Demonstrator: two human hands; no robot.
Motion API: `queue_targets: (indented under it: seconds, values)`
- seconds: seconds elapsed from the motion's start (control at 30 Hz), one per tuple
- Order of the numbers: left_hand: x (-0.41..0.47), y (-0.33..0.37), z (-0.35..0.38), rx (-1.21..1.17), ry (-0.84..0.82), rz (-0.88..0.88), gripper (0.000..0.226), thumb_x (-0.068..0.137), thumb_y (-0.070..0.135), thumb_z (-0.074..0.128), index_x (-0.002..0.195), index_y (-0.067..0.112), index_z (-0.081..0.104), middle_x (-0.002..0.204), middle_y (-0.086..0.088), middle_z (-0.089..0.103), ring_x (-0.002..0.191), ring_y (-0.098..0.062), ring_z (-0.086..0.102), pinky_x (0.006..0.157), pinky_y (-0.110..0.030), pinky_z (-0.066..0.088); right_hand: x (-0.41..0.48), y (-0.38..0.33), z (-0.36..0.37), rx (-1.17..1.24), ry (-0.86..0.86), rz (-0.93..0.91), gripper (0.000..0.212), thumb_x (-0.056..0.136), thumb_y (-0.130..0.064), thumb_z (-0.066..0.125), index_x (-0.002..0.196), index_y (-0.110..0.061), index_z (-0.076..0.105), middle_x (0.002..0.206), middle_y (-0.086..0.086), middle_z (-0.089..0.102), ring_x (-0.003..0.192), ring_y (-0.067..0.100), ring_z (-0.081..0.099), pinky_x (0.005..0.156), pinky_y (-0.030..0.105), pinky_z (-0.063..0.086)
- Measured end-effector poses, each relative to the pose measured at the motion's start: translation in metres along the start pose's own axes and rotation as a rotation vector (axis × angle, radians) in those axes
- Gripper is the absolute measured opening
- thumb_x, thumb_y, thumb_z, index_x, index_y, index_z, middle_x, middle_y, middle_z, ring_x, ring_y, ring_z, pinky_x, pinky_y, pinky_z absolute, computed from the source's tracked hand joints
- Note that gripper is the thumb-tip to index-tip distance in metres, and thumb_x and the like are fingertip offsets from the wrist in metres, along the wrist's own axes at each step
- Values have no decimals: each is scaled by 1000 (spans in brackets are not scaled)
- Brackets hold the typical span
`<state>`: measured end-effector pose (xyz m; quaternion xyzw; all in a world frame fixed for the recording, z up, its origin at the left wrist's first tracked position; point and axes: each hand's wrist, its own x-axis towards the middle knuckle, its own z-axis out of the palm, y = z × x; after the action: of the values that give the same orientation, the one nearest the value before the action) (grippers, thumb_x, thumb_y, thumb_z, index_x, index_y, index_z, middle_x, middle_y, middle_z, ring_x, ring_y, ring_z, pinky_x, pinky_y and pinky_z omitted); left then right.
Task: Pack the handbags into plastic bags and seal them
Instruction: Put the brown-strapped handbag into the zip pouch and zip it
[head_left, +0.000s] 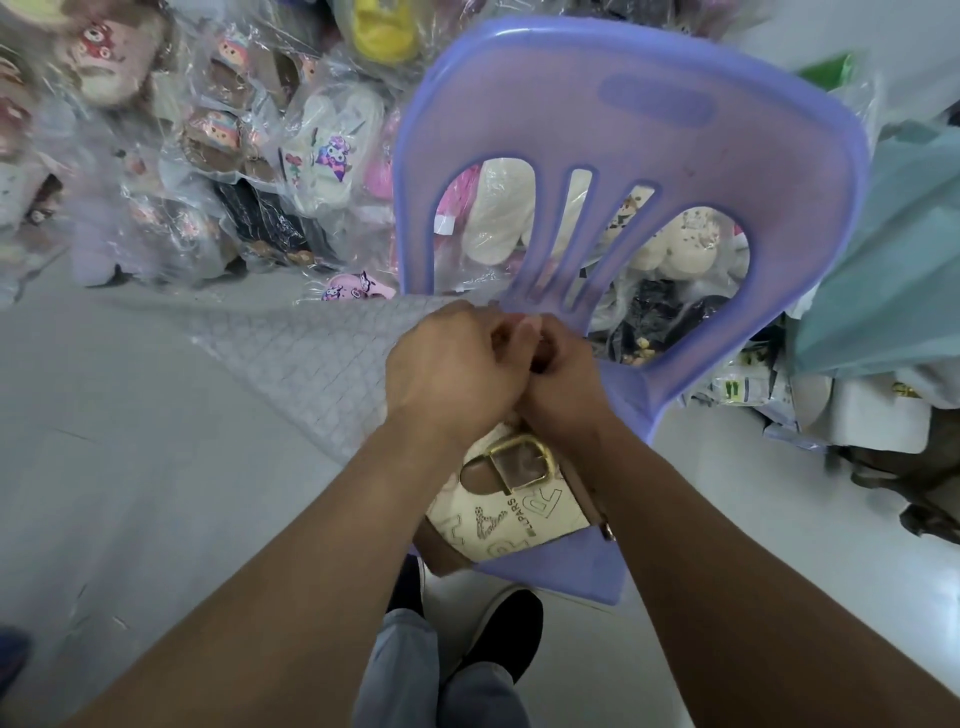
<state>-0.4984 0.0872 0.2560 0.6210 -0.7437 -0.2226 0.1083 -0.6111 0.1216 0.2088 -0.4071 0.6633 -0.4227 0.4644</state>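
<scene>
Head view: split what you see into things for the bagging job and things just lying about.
For the job: handbag on the chair seat; plastic bag, its edge pinched by the left hand and right hand.
Lying about: heap of wrapped goods behind the chair; green sack at right.

free: floor (130, 441) left | blocked: chair back (675, 156) ahead, bagged goods (234, 156) beyond

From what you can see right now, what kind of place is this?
Probably a seller's stockroom or packing area. Bagged slippers are heaped on the floor; the left hand and right hand pinch a gridded plastic bag above a cream handbag on a lilac plastic chair.
</scene>
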Motion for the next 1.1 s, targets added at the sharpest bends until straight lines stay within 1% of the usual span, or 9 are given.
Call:
queue_targets:
  seconds: [0.17, 0.27, 0.37, 0.5, 0.57, 0.67, 0.8, 0.9, 1.1]
  values:
    - [-22, -13, 13, -91, 508, -148, 35, 87, 50, 66, 99, 18, 57, 100, 0, 56, 100, -25, 48, 83, -34, 27, 3, -15, -20, 26, 144, -61, 18, 97, -10, 68, 114, -16, 63, 97, 5, 78, 86, 12, 74, 68, 23, 56]
    - [-30, -19, 20, -445, 638, -735, 75, 72, 74, 65, 112, 15, 46, 118, -3, 41, 121, -29, 37, 101, -44, 31, 0, -15, -23, -9, 176, -121, 25, 98, -8, 66, 122, -12, 60, 105, 2, 75, 97, 13, 72, 76, 21, 53]
    - [-39, -23, 21, -950, 510, -1247, 87, 72, 82, 58, 129, 20, 36, 136, -2, 37, 127, -25, 39, 100, -37, 33, -4, -13, -20, -73, 165, -148, 28, 99, -7, 61, 127, -13, 58, 109, 2, 72, 103, 12, 68, 83, 24, 54]
    - [-49, -30, 36, -1449, 231, -976, 76, 69, 89, 50, 128, 40, 57, 117, 16, 68, 103, -1, 64, 95, -29, 48, 1, -34, -21, 255, 179, 93, 21, 94, -3, 53, 109, -9, 67, 94, 14, 70, 90, 23, 66, 83, 38, 54]
    - [-46, -31, 41, -1336, 210, -883, 64, 68, 84, 58, 116, 41, 63, 88, 23, 72, 85, 7, 67, 87, -24, 51, 6, -40, -21, 297, 234, 177, 22, 98, -14, 51, 104, -8, 71, 91, 6, 74, 86, 13, 69, 80, 28, 56]
    - [-44, -34, 49, -1127, 170, -768, 91, 62, 75, 77, 133, 23, 57, 95, 14, 76, 90, 2, 71, 89, -26, 56, 4, -34, -13, 71, 369, 54, 12, 104, -20, 55, 104, -13, 65, 85, -9, 65, 68, -9, 56, 63, 8, 43]
    - [-46, -42, 50, -1085, 154, -789, 86, 69, 66, 78, 133, 13, 56, 103, -5, 76, 95, -15, 73, 94, -40, 57, -3, -20, 1, -14, 457, -35, 9, 106, -23, 50, 110, -23, 58, 115, 6, 59, 100, 11, 58, 80, 18, 45]
    - [-44, -47, 47, -1046, 136, -753, 82, 69, 70, 74, 127, 13, 64, 108, 0, 76, 101, -10, 71, 98, -38, 55, -13, -11, 7, -81, 509, -42, 13, 102, -41, 40, 107, -46, 50, 118, 8, 60, 108, 33, 59, 90, 44, 50]
    - [-46, -52, 35, -1104, 79, -644, 24, 90, 37, 71, 94, 13, 73, 81, 5, 77, 81, -7, 74, 71, -23, 58, -32, -9, -5, -69, 493, 45, 7, 108, -28, 44, 104, -26, 50, 84, -7, 61, 68, 1, 55, 62, 20, 40]
